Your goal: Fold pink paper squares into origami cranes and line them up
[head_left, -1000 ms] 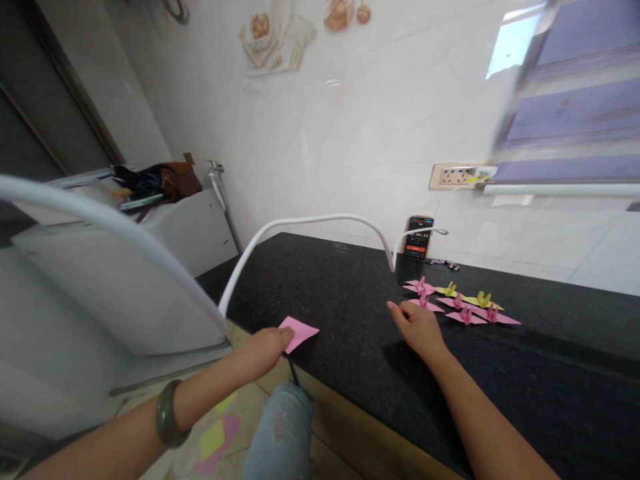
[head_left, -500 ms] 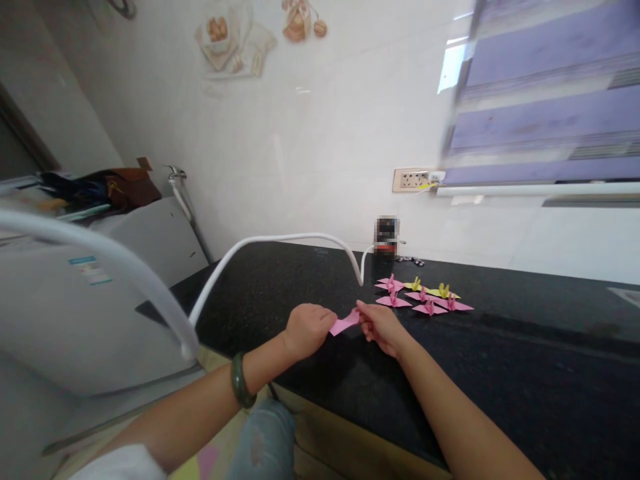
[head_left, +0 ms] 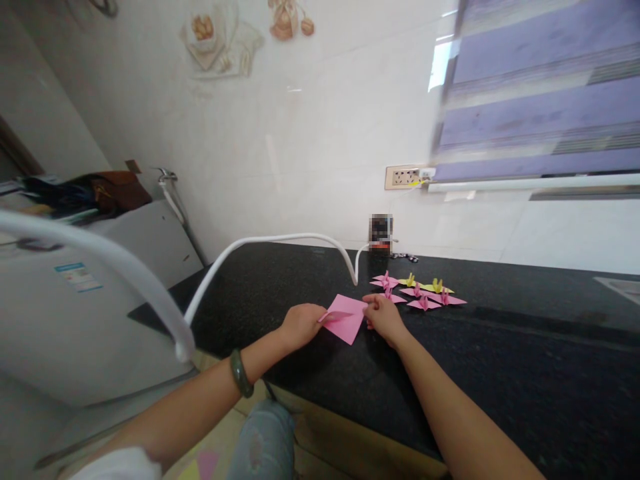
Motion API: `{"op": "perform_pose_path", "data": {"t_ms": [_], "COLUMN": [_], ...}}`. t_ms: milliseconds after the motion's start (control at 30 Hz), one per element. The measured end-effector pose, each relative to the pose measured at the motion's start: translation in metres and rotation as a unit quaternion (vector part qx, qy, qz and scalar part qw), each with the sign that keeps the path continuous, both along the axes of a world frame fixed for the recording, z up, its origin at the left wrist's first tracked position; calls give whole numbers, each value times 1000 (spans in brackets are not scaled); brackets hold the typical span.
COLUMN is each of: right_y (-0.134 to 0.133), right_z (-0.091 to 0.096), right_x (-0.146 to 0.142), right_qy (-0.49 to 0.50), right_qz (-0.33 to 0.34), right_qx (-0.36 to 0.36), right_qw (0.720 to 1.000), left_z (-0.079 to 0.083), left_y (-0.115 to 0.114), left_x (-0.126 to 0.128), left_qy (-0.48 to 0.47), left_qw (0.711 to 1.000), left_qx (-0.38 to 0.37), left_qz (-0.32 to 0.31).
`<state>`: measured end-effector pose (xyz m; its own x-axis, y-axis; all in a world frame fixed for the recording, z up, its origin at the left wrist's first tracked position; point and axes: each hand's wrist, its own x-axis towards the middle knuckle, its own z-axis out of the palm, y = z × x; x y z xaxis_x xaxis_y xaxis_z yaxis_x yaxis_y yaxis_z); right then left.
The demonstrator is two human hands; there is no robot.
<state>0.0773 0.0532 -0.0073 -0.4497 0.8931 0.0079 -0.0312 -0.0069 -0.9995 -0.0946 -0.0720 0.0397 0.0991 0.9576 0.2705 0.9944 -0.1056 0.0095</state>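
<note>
A pink sheet of origami paper is stretched between my two hands above the dark counter, opened to a diamond shape with a crease and a raised fold at its left. My left hand, below a green bangle on the wrist, pinches the paper's left corner. The right corner is pinched between the thumb and fingers of my right hand. Just beyond that hand stand several folded paper cranes, pink and yellow, in a close group.
A white bent tube stand arches over the black countertop. At the wall is a small blurred dark object with a patterned strap. A white appliance stands left, a brown bag on top.
The pink paper, a narrow folded strip before, is now spread wider into a diamond. Both hands keep their hold at its ends. The view has shifted slightly.
</note>
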Motion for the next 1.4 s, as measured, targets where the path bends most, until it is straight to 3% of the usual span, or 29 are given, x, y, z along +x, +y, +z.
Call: {"op": "perform_pose_path", "data": {"t_ms": [167,333,433,600,667,733,800,867,933,1000,1100,1200,1300,1400], "right_y": [2,-17,-25,-31,-30,-24,-13,-1,9,14,13,10,11,15], "right_z": [-6,-2,5,15,16,15,14,14,14,15,14,11,7,2], "right_x": [-3,-19,-23,-18,-14,-9,-2,5,12,15,14,10,8,9], "right_qy": [-30,-20,-4,28,40,27,-20,-67,-82,-84,-83,-81,-67,-56], "right_qz": [-13,38,53,81,100,74,-4,-97,-138,-149,-148,-143,-125,-101], "right_qx": [31,11,3,-31,-50,-27,46,126,139,141,143,145,134,115], "right_qw": [999,999,999,996,993,997,999,985,977,975,975,976,981,987], "left_z": [7,16,17,12,8,2,-5,-13,-20,-25,-27,-25,-21,-19], "left_y": [-3,-5,-11,-19,-18,-14,-9,-6,-5,-7,-13,-19,-17,-1], "left_x": [-22,-33,-24,13,29,38,35,21,-3,-31,-71,-94,-90,-61], "left_qy": [-57,-76,-64,27,45,30,-8,-50,-67,-64,-75,-124,-218,-369], "left_qw": [982,971,980,998,995,994,999,993,969,959,945,942,939,910], "left_qx": [24,45,42,58,53,35,5,-88,-202,-228,-224,-189,-122,-15], "left_qz": [179,220,183,-16,-72,-99,-35,65,124,159,228,248,234,188]}}
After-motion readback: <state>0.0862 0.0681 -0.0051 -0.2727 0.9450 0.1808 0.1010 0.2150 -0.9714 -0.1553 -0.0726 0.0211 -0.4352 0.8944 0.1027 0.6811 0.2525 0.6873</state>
